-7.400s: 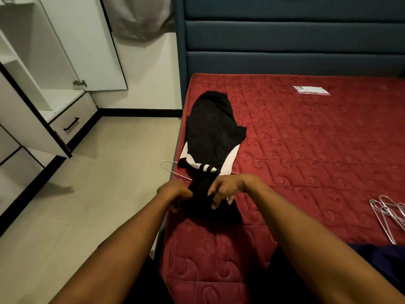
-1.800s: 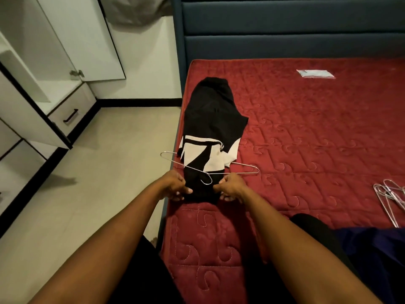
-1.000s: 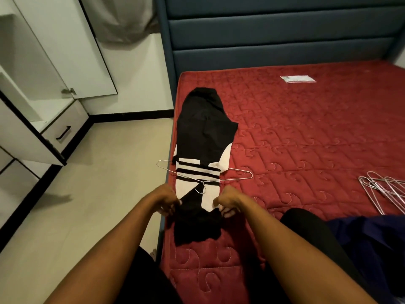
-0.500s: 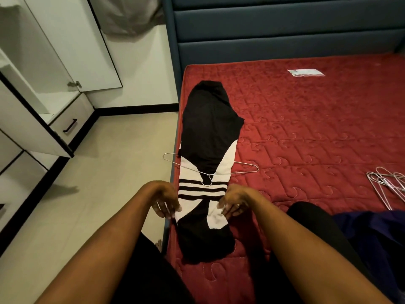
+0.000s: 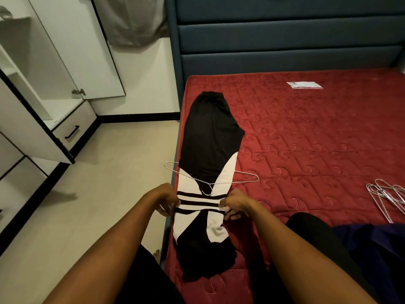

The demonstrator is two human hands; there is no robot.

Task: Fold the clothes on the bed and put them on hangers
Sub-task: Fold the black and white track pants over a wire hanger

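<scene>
A long black garment with white panels and black stripes [image 5: 210, 139] lies stretched along the left edge of the red mattress [image 5: 317, 139]. A thin wire hanger [image 5: 245, 179] lies across its middle, with the hook pointing toward me. My left hand [image 5: 164, 199] pinches the garment's left edge at the stripes. My right hand [image 5: 235, 204] pinches the right edge at the same height. The garment's near end lies rumpled between my forearms.
Several spare wire hangers [image 5: 385, 198] lie at the right of the bed. A dark blue cloth [image 5: 377, 249] is bunched near my right knee. A white paper [image 5: 304, 85] lies near the blue headboard [image 5: 285, 40]. An open white wardrobe [image 5: 43, 102] stands left, across the floor.
The garment has been drawn toward me through the hanger, so the striped white part and black end now lie on my side of it. Both hands moved nearer with it.
</scene>
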